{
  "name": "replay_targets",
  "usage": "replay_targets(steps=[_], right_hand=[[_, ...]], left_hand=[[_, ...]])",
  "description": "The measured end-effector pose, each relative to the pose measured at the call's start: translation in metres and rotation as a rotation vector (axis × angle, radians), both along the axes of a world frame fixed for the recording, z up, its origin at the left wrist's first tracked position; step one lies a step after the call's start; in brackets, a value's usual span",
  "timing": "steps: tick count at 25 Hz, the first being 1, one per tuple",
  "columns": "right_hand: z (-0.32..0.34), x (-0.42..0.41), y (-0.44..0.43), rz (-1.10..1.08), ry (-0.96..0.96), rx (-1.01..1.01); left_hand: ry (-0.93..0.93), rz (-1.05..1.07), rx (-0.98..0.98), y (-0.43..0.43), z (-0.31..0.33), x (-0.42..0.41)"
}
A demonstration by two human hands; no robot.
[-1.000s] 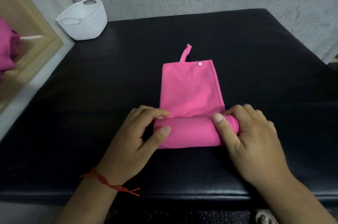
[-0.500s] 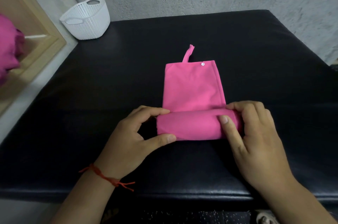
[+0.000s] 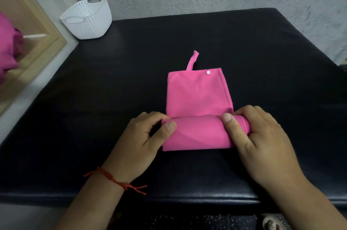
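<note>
A pink cloth bag [image 3: 197, 96] lies flat on the black padded table [image 3: 93, 117], its near end rolled into a thick tube. A thin pink strap and a white snap button sit at its far edge. My left hand [image 3: 142, 141] grips the roll's left end between thumb and curled fingers. At the right end, my right hand [image 3: 257, 139] holds the roll with its thumb on top and its fingers curled over the far side.
A white woven plastic basket [image 3: 88, 19] stands at the table's far left corner against the grey wall. A wooden frame [image 3: 37, 41] with more pink cloth [image 3: 7, 47] lies to the left. The table's front edge is close to my wrists.
Both hands have turned the roll a little farther away from me, so the flat part of the bag is shorter and the roll thicker.
</note>
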State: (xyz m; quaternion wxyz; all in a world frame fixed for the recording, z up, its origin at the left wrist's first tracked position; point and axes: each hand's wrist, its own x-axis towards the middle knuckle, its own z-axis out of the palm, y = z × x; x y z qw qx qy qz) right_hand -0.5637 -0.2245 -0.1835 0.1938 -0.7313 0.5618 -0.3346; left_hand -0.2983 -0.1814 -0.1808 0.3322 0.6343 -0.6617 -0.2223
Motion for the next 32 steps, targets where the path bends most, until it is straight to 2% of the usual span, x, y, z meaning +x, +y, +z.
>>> replay_targets(steps=[3,6,10,14,17,22,28,32], right_hand=[[0.003,0.001,-0.001,-0.001,-0.024,0.011],[0.003,0.003,-0.001,-0.018,-0.056,0.021],[0.0,0.004,0.001,-0.032,-0.075,0.026],[-0.003,0.004,0.007,0.0,-0.137,-0.082],[-0.005,0.001,0.009,0.016,-0.093,-0.119],[-0.005,0.003,0.004,0.02,0.003,-0.035],[-0.001,0.004,0.005,0.015,-0.066,-0.032],[0.002,0.005,0.006,-0.011,-0.091,-0.026]], left_hand=[[-0.023,-0.004,-0.053,0.001,-0.002,-0.002],[0.154,-0.065,-0.134,0.007,0.0,0.002],[0.189,-0.152,-0.053,0.009,0.003,0.007],[0.227,-0.112,-0.005,0.01,0.004,0.007],[0.243,-0.064,0.019,0.009,0.007,0.003],[0.182,-0.011,0.022,0.005,0.005,0.001],[0.087,-0.037,0.092,0.003,0.002,0.0],[0.062,-0.045,0.024,0.001,0.0,-0.003]])
